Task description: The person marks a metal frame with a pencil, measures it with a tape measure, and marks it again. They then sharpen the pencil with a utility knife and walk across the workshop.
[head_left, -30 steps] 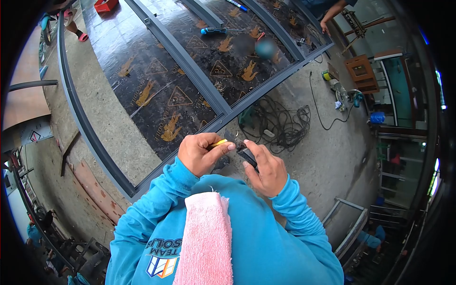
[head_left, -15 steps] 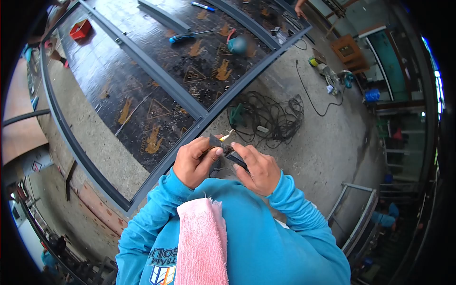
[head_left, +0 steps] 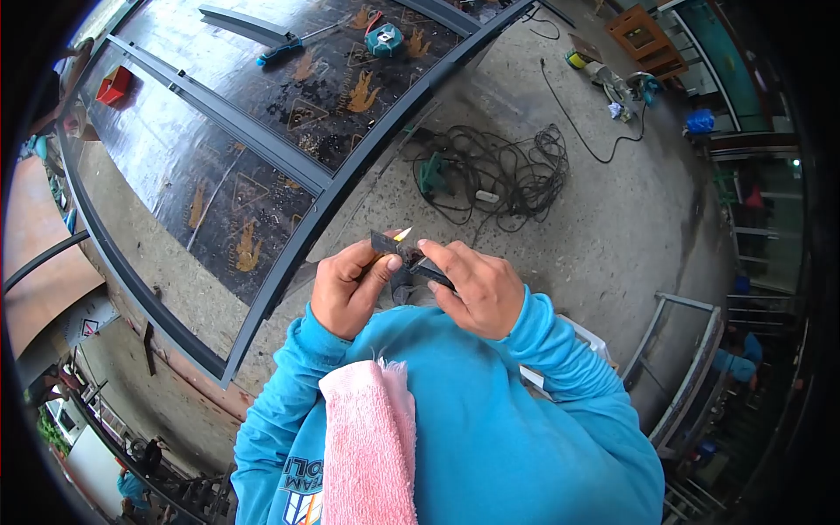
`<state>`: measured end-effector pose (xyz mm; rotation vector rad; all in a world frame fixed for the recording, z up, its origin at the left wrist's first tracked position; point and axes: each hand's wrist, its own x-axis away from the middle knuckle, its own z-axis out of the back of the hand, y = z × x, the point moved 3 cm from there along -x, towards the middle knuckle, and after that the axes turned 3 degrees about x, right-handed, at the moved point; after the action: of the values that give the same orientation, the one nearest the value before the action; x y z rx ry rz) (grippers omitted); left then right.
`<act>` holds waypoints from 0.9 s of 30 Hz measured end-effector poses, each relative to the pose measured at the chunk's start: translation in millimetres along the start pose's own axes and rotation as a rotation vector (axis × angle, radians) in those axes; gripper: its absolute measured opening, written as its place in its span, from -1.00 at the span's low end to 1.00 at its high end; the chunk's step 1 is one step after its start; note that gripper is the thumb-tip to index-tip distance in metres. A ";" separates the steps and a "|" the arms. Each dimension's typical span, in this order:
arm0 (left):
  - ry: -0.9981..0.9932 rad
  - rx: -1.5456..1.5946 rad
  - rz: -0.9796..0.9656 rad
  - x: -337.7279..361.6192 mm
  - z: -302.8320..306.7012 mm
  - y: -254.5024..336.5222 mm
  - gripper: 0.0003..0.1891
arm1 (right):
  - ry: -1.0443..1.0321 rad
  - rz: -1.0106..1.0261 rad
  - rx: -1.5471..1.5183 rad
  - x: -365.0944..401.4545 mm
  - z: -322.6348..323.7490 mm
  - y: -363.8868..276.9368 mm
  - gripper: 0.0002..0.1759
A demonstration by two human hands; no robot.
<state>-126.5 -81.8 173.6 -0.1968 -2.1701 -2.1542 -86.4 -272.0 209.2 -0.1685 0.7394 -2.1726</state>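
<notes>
My left hand (head_left: 348, 289) pinches a small dark flat piece (head_left: 382, 242) between thumb and fingers. A pointed yellow-and-white tip (head_left: 402, 234) shows just beyond that piece; I cannot tell what it belongs to. Close beside it, my right hand (head_left: 479, 289) is closed round a slim black-handled tool (head_left: 433, 275), whose front end reaches toward the left fingers. The right index finger stretches along toward the dark piece. Both hands are held together in front of my chest, above the concrete floor.
A dark metal frame (head_left: 337, 188) lies over a glossy printed board (head_left: 302, 109), with a screwdriver (head_left: 278, 52), a teal tape measure (head_left: 383, 40) and a red box (head_left: 113, 85) there. Tangled black cable (head_left: 525, 175) covers some floor. A power tool (head_left: 604, 80) lies farther right.
The view has shifted, so the frame and board sit farther up and left. Both hands keep their grips; the curled white end at the yellow tip now looks straight and pointed.
</notes>
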 end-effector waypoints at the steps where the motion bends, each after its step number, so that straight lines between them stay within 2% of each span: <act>1: -0.013 -0.036 0.023 -0.5 -3.0 -1.8 -0.70 | -0.003 0.000 -0.001 2.9 1.9 3.1 -0.34; 5: 0.040 -0.176 0.222 -5.6 -11.5 2.3 -0.77 | 0.018 0.014 -0.016 9.0 12.4 15.3 -0.34; 8: 0.146 -0.163 0.119 -10.0 -20.4 3.1 -0.81 | 0.016 0.023 -0.028 10.0 17.4 22.6 -0.33; 11: 0.291 -0.021 -0.184 -19.1 -40.6 10.3 -0.78 | -0.005 0.034 -0.025 11.1 20.6 29.2 -0.33; 14: 0.190 -0.195 -0.064 -18.1 -36.0 14.2 -0.79 | -0.015 0.037 -0.013 10.6 23.8 35.5 -0.33; 17: 0.168 -0.214 0.131 -18.7 -32.8 7.7 -0.82 | -0.016 0.034 -0.020 9.3 27.7 39.1 -0.33; 20: 0.135 -0.257 -0.019 -23.6 -36.6 12.6 -0.83 | -0.026 0.033 -0.020 8.0 29.1 40.3 -0.33; 23: 0.227 -0.117 -0.138 -26.0 -47.3 18.1 -0.82 | -0.042 0.042 -0.028 7.2 29.8 42.0 -0.33; 27: 0.138 -0.130 0.021 -25.4 -39.7 3.5 -0.82 | -0.042 0.044 -0.020 6.0 30.7 43.9 -0.34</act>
<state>-102.3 -122.4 173.8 -0.0759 -1.9486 -2.2268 -50.3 -312.0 209.0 -0.2055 0.7351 -2.1145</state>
